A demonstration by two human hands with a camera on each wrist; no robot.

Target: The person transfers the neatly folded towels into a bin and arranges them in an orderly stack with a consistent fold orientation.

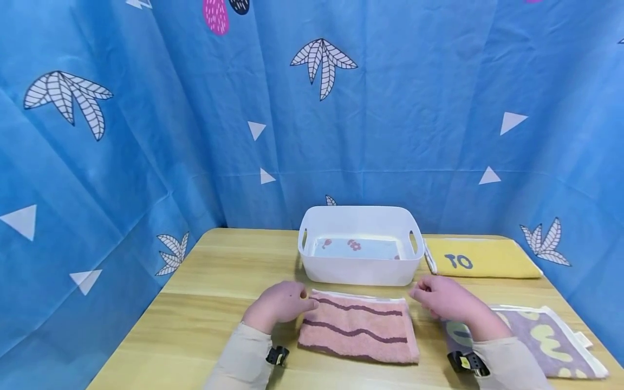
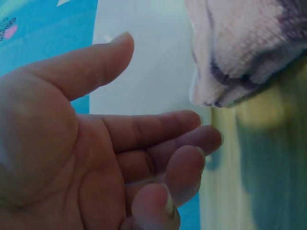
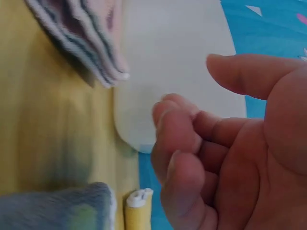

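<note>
A folded pink towel (image 1: 358,327) with dark wavy stripes lies on the table in front of the white basket (image 1: 358,271). At its left far corner is my left hand (image 1: 283,304), thumb and fingers apart with nothing between them in the left wrist view. Just off the towel's right side, my right hand (image 1: 448,297) has loosely bent fingers and an empty palm (image 3: 249,177). In the right wrist view the towel's edge (image 3: 91,43) shows stacked layers, clear of the fingers.
A folded yellow towel (image 1: 487,259) lettered "TO" lies right of the basket. Nearer, a purple towel (image 1: 546,338) with green patterns lies partly under my right forearm. A blue patterned curtain (image 1: 414,108) stands behind the wooden table (image 1: 195,303).
</note>
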